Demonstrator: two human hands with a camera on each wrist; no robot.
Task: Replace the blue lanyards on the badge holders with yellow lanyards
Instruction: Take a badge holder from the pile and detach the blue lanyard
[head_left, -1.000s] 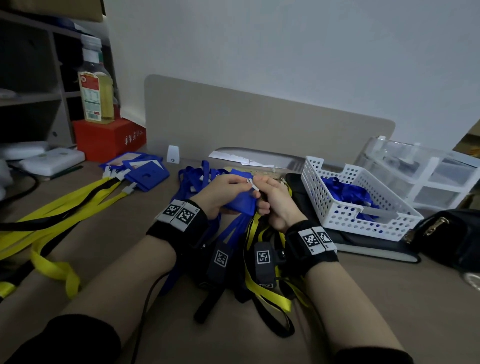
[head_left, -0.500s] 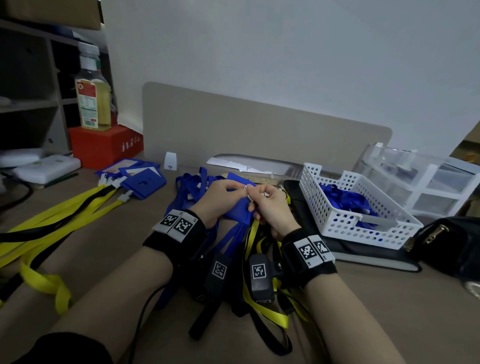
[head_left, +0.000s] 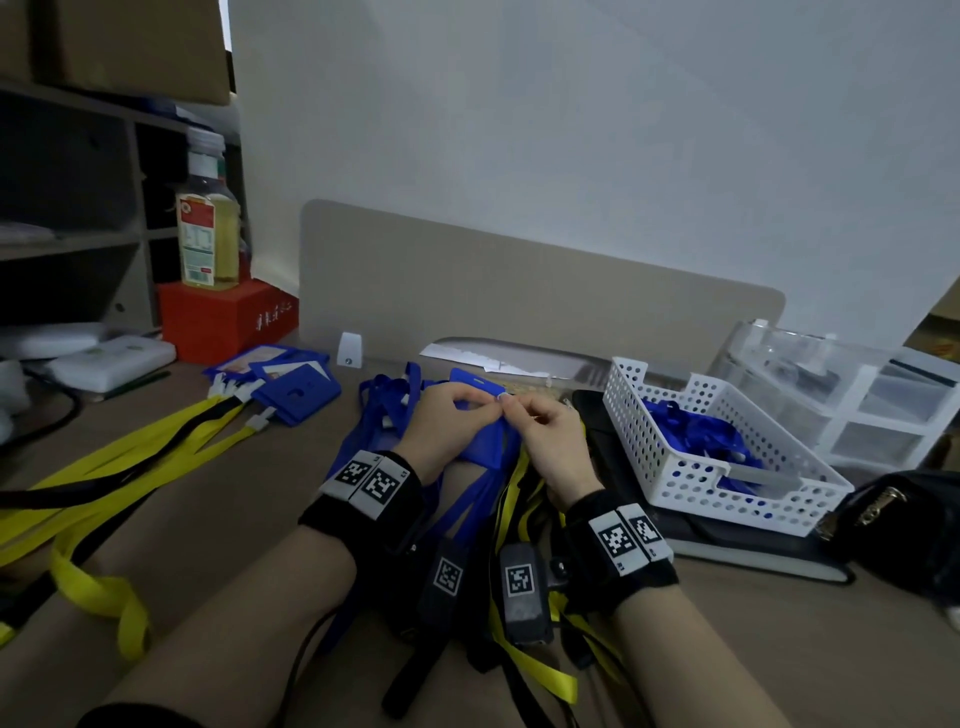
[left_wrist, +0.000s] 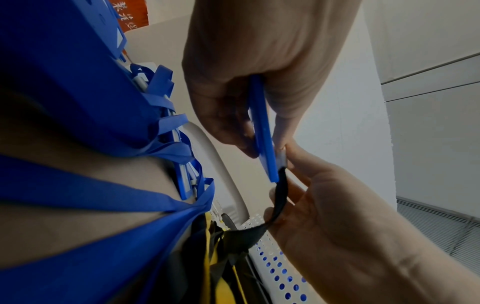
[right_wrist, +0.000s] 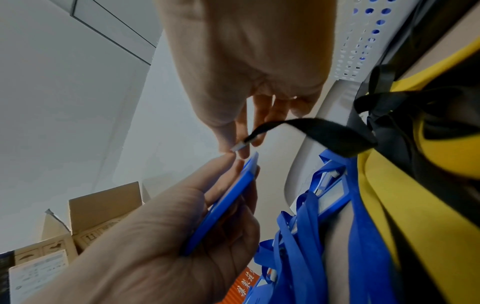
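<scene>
Both hands are up over the middle of the brown desk, working close together. The left hand grips a blue badge holder edge-on, thumb on one face and fingers curled behind the other. The right hand pinches the small white clip at the end of a black-and-yellow lanyard, thumb and forefinger pressed on it, right at the holder's top edge; the two look to be touching there. Below the wrists lies a tangle of blue lanyards and yellow ones. Off to the left, more yellow lanyards stretch across the desk, their clips on a small pile of blue holders. On the right, a white perforated basket holds loose blue lanyards and stands on a dark flat book or pad. Beyond it is a clear plastic drawer unit, and a black bag lies at the edge. A beige divider panel backs the desk under a plain white wall. Far left stand a red box with a bottle on top, and grey shelving.
</scene>
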